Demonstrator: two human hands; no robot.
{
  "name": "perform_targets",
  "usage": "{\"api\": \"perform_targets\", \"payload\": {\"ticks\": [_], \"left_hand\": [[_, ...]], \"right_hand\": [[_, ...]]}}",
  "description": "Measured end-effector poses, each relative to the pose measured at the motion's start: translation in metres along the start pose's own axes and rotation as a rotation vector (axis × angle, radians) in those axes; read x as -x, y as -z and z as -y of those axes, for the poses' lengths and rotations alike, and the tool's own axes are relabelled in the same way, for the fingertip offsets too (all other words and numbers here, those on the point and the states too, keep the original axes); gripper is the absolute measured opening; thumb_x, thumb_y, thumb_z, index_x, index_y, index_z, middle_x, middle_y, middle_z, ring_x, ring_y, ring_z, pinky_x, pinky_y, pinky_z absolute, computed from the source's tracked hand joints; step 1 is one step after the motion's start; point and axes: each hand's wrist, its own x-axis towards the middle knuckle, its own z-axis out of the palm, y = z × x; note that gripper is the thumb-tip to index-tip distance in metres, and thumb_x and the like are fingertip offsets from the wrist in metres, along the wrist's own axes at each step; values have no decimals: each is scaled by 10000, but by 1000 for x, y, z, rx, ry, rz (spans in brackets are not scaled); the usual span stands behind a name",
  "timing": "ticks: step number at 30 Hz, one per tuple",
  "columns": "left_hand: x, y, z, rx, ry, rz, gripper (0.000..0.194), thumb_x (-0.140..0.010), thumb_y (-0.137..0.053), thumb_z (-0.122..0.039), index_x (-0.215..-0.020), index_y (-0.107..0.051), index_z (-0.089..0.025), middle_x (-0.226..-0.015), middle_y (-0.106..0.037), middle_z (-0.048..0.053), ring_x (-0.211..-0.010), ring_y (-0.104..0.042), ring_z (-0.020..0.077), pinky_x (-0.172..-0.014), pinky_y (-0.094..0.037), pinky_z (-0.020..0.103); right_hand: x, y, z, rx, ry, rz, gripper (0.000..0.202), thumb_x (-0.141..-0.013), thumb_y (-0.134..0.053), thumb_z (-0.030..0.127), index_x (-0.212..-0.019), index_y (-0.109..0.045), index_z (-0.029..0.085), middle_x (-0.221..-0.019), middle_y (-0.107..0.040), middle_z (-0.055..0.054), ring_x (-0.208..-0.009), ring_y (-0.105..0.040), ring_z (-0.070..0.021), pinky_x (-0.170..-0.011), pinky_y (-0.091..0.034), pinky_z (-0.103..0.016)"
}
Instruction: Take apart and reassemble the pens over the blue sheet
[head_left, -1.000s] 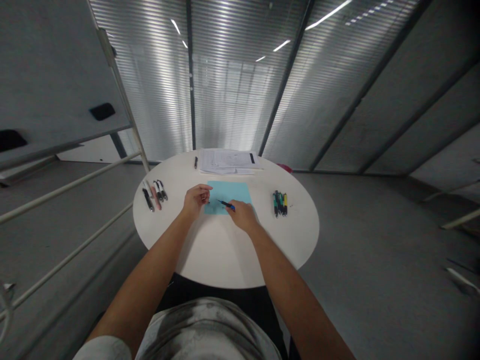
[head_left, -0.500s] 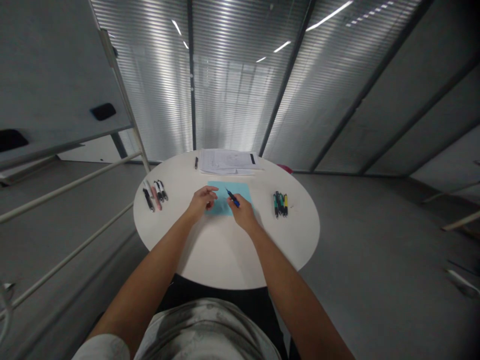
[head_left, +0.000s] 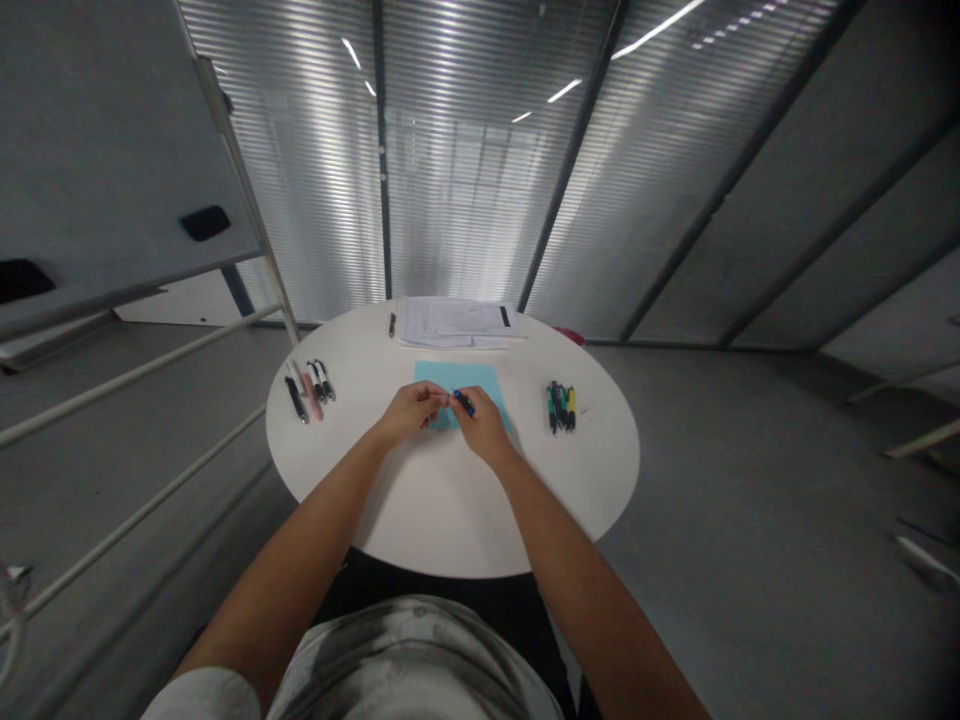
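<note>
Over a light blue sheet (head_left: 457,372) on the round white table, both of my hands meet around a blue and black pen (head_left: 464,403). My right hand (head_left: 484,425) is closed on the pen's body. At the pen's thin front end, my left hand (head_left: 411,410) has its thumb and fingertips pinched together. The pen's tip is hidden between the fingers, so any small part there cannot be made out.
Black, white and pink pens (head_left: 309,390) lie at the table's left. Several green, black and yellow pens (head_left: 561,408) lie at its right. Behind the sheet are a paper stack (head_left: 454,323) and a dark pen (head_left: 391,325). A wheeled whiteboard frame (head_left: 281,290) stands left.
My left hand has moved right and its fingers have closed at the pen's tip. The pen stays in my right hand, its front end now covered.
</note>
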Motion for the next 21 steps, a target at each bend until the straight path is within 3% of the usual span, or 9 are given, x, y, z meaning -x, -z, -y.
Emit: {"api": "perform_targets", "payload": {"ticks": [10, 17, 21], "left_hand": [[1, -1, -4, 189, 31, -84, 284, -718, -673, -377, -858, -582, -147, -729, -646, 48, -543, -581, 114, -437, -401, 202], [0, 2, -6, 336, 85, -107, 332, -682, -714, -326, -932, -574, -158, -904, -684, 94, -514, -575, 97, -432, -415, 215], [-1, 2, -7, 370, 101, -119, 345, -685, -716, -331, -948, -576, -158, -898, -676, 94, -520, -584, 105, -423, -421, 218]], "right_hand": [[5, 11, 8, 153, -143, 59, 286, -861, -510, 440, -1054, -586, 243, -985, -577, -35, -899, -566, -169, -812, -437, -296], [3, 9, 4, 70, -131, 91, 364, -917, -403, 474, -1134, -552, 222, -1101, -605, -67, -989, -571, -178, -845, -436, -296], [4, 9, 5, 75, -137, 137, 375, -943, -356, 441, -1214, -504, 228, -1054, -645, -63, -890, -609, -175, -774, -449, -282]]}}
